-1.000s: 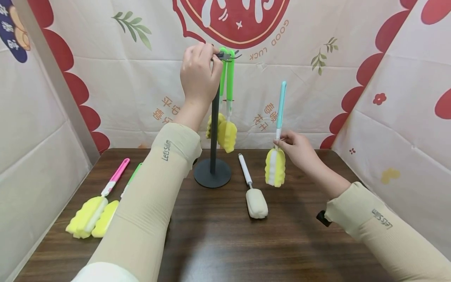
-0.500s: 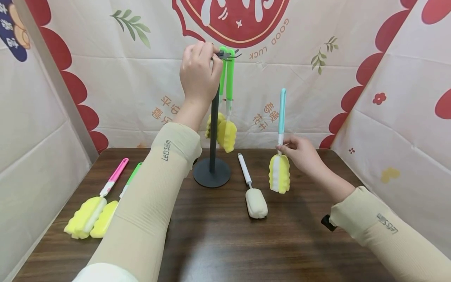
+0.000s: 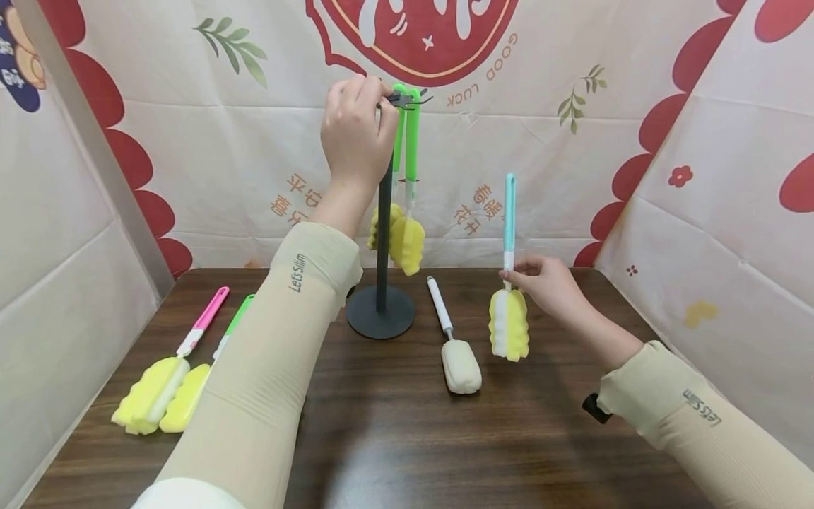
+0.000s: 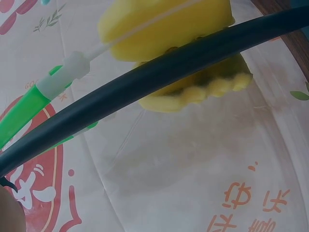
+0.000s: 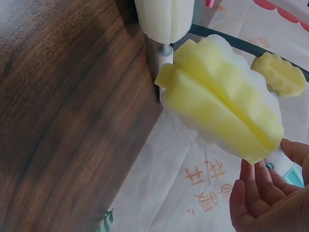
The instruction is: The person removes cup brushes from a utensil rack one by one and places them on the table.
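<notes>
My left hand [image 3: 357,131] grips the top of a black stand [image 3: 384,240] near its hooks [image 3: 407,101]. From these hooks hang two sponge brushes with green handles [image 3: 412,141] and yellow heads [image 3: 408,245]; the stand's pole crosses in front of the heads in the left wrist view. On the right, my right hand [image 3: 545,283] pinches the neck of a sponge brush with a light-blue handle [image 3: 510,212]. Its yellow and white head [image 5: 222,104] points down over the table, handle upright. A white-handled brush with a cream sponge head [image 3: 461,366] lies on the table between stand and right hand.
At the left of the wooden table [image 3: 381,438] lie a pink-handled sponge brush [image 3: 203,322] and a green-handled one [image 3: 234,325], the latter partly behind my left sleeve. A printed cloth [image 3: 540,141] stands behind the table and along both sides.
My right hand has lowered the light-blue brush toward the table and moved it slightly to the right. The left hand keeps its grip on the stand.
</notes>
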Available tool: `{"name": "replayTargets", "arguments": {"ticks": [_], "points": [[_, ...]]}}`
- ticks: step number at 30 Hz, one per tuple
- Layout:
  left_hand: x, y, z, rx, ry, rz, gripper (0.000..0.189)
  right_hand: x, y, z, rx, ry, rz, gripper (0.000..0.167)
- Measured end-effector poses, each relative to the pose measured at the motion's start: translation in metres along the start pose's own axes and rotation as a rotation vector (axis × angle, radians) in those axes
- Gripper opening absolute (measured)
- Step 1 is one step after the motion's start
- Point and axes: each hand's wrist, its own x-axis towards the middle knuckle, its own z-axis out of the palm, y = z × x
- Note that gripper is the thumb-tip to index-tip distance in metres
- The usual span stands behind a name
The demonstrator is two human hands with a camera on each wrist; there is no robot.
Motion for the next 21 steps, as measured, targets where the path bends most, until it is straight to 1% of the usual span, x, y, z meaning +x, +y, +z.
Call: {"name": "replayTargets", "arguments": {"ticks": [5,14,21], "points": [[0.001,-0.001,0.0,0.003,0.005,0.002,0.028,-0.002,0.002,0.003,0.001,-0.023,0.036,0.035],[0.0,-0.001,0.0,0.003,0.011,0.006,0.028,-0.002,0.009,0.007,0.0,-0.099,0.131,0.043],[0.0,-0.001,0.001,0.005,0.009,0.005,0.028,-0.001,0.014,0.012,-0.006,-0.117,0.13,0.039]]}}
